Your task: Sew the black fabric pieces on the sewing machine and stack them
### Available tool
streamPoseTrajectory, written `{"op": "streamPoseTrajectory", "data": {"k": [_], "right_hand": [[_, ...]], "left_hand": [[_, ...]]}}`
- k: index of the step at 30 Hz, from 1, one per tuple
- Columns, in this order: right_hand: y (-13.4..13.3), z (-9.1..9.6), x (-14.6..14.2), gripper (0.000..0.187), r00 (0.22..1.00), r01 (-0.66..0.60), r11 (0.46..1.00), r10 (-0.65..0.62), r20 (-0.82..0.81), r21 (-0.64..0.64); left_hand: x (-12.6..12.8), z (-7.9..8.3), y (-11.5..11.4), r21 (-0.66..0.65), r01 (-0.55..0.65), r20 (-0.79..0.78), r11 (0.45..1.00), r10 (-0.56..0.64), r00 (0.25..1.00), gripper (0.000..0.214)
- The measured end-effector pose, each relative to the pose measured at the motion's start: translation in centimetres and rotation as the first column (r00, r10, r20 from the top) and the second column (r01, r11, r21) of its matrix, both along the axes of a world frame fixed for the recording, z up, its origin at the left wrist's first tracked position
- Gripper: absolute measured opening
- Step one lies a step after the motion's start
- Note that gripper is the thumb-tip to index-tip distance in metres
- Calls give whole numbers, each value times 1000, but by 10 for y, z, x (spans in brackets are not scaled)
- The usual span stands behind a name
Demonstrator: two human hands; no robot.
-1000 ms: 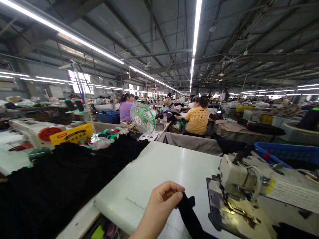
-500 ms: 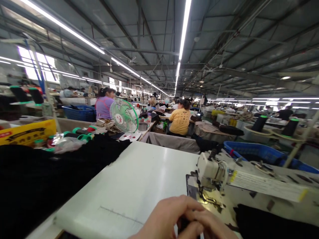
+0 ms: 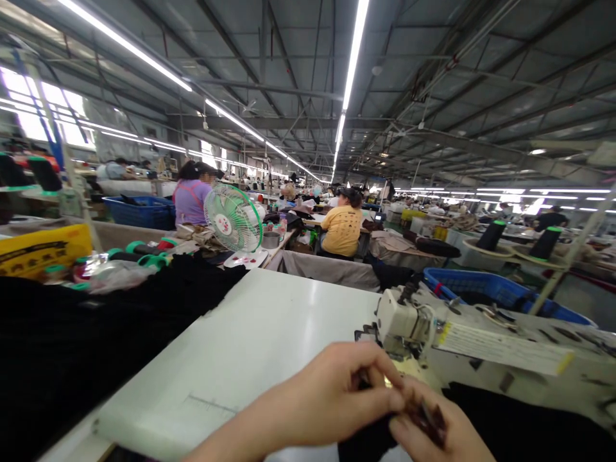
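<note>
My left hand (image 3: 337, 394) reaches in from the bottom, thumb and fingers pinched together over a piece of black cloth (image 3: 366, 443) that hangs below. Touching its fingertips is my right hand (image 3: 447, 427), closed around a small dark, narrow thing (image 3: 428, 417) whose kind I cannot make out. Both hands are raised in front of a white sewing machine (image 3: 402, 321), and they partly hide its lit needle area. More black cloth (image 3: 520, 410) lies at the machine's right front.
A white worktable (image 3: 269, 333) spreads left of the machine, bordered by a heap of black fabric (image 3: 120, 346). Beyond stand a green fan (image 3: 234, 219), thread cones (image 3: 491, 236) and a blue basket (image 3: 486, 285). Co-workers sit farther off, one in a yellow shirt (image 3: 342, 228).
Both hands have risen further into view, and the black cloth and small dark thing now show more. The view has shifted slightly, with most surroundings moving left.
</note>
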State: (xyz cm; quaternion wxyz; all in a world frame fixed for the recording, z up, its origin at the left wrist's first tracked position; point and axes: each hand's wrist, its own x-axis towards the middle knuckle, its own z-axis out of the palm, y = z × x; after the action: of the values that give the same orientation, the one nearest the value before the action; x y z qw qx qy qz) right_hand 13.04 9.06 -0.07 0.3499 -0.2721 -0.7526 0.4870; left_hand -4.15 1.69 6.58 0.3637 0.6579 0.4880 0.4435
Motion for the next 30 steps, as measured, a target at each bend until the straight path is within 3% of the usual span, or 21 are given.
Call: {"op": "streamPoseTrajectory", "data": {"k": [3, 6, 9, 11, 18, 30], "right_hand": [[6, 13, -4, 29, 989, -112, 991, 119, 87, -78], [11, 18, -9, 28, 997, -72, 990, 76, 27, -120], [11, 14, -12, 25, 997, 64, 997, -66, -33, -47], [10, 10, -13, 22, 991, 131, 991, -129, -44, 29], [8, 3, -15, 19, 985, 172, 967, -169, -34, 189], [7, 6, -12, 19, 998, 18, 939, -37, 50, 344]], "left_hand": [[-8, -12, 19, 2, -24, 151, 1000, 23, 988, 18], [-11, -27, 31, 146, -193, 103, 970, 179, 978, 15], [-8, -37, 24, 357, -426, 33, 831, 445, 895, 11], [-3, -43, 13, 416, -476, 18, 775, 516, 857, 13], [17, -53, 1, 426, -459, 11, 779, 503, 864, 11], [17, -51, 7, 355, -494, 51, 793, 512, 858, 9]]}}
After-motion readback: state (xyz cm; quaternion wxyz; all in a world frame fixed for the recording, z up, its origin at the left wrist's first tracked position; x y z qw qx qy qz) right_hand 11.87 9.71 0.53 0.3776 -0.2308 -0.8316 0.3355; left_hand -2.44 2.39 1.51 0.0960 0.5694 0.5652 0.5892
